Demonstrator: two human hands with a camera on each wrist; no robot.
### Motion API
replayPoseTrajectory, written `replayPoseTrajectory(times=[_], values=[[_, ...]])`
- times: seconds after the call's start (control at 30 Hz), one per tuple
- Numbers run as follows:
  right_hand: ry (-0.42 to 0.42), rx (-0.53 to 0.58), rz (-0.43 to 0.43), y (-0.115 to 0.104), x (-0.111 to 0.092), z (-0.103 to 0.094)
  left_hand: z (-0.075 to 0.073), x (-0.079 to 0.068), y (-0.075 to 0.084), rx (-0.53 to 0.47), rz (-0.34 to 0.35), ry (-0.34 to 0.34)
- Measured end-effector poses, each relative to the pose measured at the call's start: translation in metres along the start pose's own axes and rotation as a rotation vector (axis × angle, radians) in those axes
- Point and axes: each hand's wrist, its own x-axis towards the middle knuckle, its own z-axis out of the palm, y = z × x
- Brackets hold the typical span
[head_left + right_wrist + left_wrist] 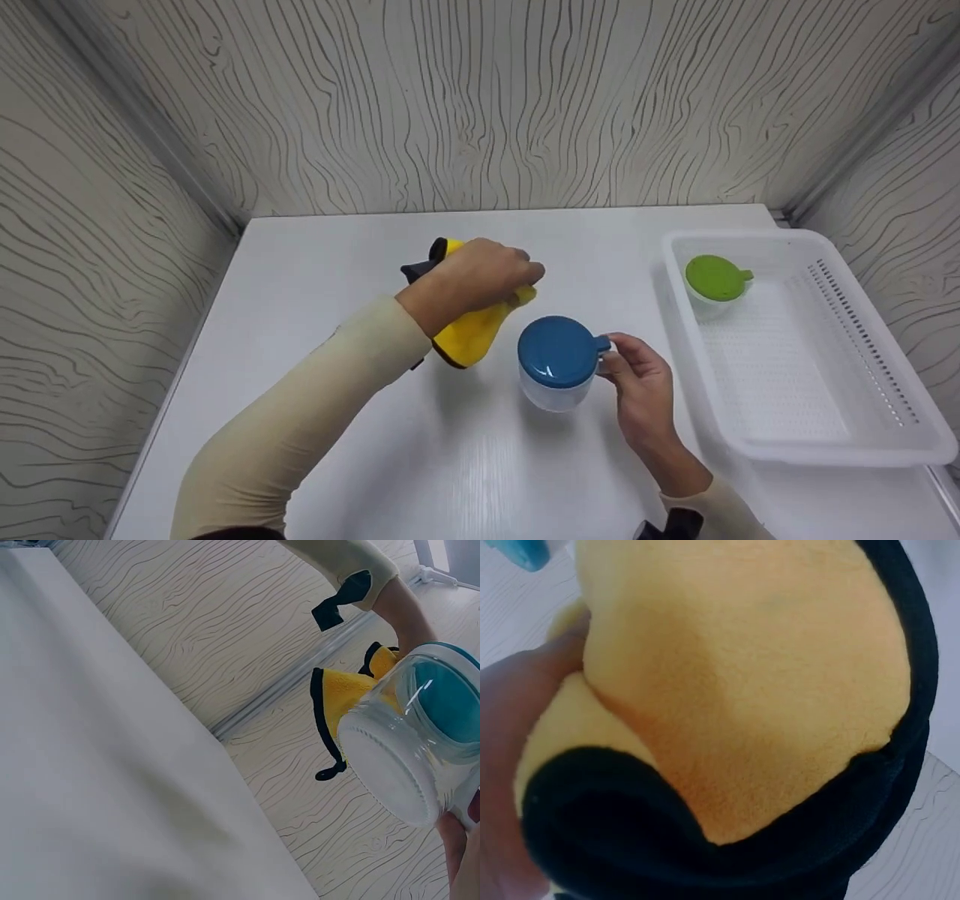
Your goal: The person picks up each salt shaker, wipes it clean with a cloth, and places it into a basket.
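My left hand (484, 274) grips a yellow cloth (466, 339) with black edging, whose folds hang below the fingers. The cloth (757, 682) fills most of the left wrist view, hiding most of that hand. To its right, my right hand (643, 394) holds a clear jar (556, 396) by its side handle. A round blue lid (559, 351) covers the top of the jar. In the right wrist view, the jar (386, 765) is held up off the table, its ridged base showing. A gap separates the cloth from the jar in the head view.
A white plastic basket (701, 367) with slotted sides stands on the right of the white table (360, 465). Inside its far left corner sits a small container with a green lid (715, 277). Wood-patterned panels (480, 105) enclose the table at the back and sides.
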Motion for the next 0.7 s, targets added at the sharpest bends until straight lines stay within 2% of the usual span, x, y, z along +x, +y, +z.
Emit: replayPoseTrajectory(times=[0.17, 0.33, 0.53, 0.7], values=[[0.002, -0.001, -0.002, 0.000, 0.000, -0.002, 0.013, -0.009, -0.009, -0.044, -0.025, -0.038], [0.002, -0.014, -0.007, -0.001, 0.000, -0.005, 0.029, -0.022, -0.020, -0.114, -0.084, -0.057], [0.009, -0.018, -0.012, -0.002, -0.001, -0.006, 0.052, -0.045, -0.032, -0.205, -0.163, -0.034], [0.016, -0.018, -0.007, -0.002, 0.000, -0.007, 0.075, -0.069, -0.045, -0.337, -0.238, -0.007]])
